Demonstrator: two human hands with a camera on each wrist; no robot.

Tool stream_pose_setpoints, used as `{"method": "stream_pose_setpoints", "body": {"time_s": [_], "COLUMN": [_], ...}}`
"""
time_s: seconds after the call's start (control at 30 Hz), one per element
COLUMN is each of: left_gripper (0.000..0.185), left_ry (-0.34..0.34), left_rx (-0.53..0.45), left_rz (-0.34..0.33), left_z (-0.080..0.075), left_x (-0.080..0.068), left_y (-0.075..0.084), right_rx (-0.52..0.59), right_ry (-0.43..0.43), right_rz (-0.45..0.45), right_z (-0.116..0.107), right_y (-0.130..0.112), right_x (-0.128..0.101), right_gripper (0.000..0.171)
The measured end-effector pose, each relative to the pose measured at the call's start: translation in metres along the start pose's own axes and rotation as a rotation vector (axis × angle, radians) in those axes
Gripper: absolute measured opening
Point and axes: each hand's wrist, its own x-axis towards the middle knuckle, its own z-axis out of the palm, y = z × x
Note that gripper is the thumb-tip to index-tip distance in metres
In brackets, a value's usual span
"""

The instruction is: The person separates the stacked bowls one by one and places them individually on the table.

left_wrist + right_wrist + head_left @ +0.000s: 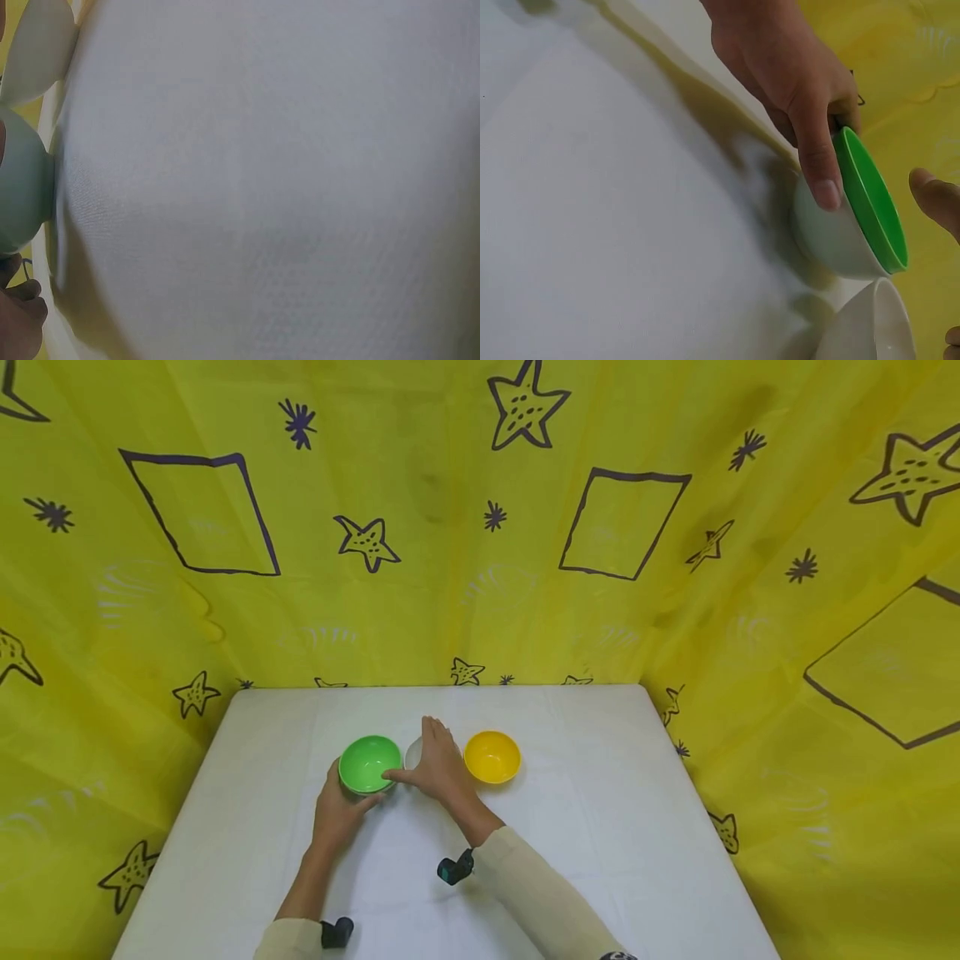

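Center of the head view, on the white table: three bowls in a row. Green bowl on the left, white bowl in the middle, yellow bowl on the right.

My left hand grips the green bowl from its near side. In the right wrist view the thumb lies down the bowl's pale outer wall and the other fingers curl behind the green rim. So: fingers wrapped round the bowl, holding it.

My right hand lies over the white bowl, fingers straight and flat, thumb pointing toward the green bowl. It covers most of the white bowl; only a sliver of rim shows at the hand's left edge. Can't tell if the palm presses on it or just hovers. Right wrist view shows the white bowl's rim at lower right, just beside the green bowl, and only fingertips of this hand at the right edge.

Left wrist view: mostly tablecloth, with the outsides of two bowls at the left edge. Adds little.

Progress, as a judgement: the green and white bowls sit just beside each other, both upright on the table, neither lifted nor nested. Yellow bowl is untouched, apart on the right. Looks like an early stage: both hands are on bowls, nothing stacked.
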Motion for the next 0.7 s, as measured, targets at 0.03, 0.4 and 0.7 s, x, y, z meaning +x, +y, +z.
{"method": "stream_pose_setpoints", "body": {"time_s": [0.03, 0.4, 0.7], "left_gripper": [0.105, 0.101, 0.100], "left_ry": [-0.001, 0.004, 0.009], "left_rx": [0.004, 0.022, 0.037], "left_rz": [0.001, 0.019, 0.014], "left_z": [0.000, -0.001, 0.000], "left_x": [0.000, 0.000, 0.000], "left_y": [0.000, 0.002, 0.001], "right_rx": [-0.005, -0.103, -0.142], "right_ry": [-0.004, -0.040, -0.082], "right_rz": [-0.008, -0.062, -0.045], "right_z": [0.001, 0.017, 0.025], "right_y": [-0.002, -0.020, -0.025], "right_x": [0.001, 0.010, 0.015], "right_gripper": [0.127, 0.124, 0.121]}}
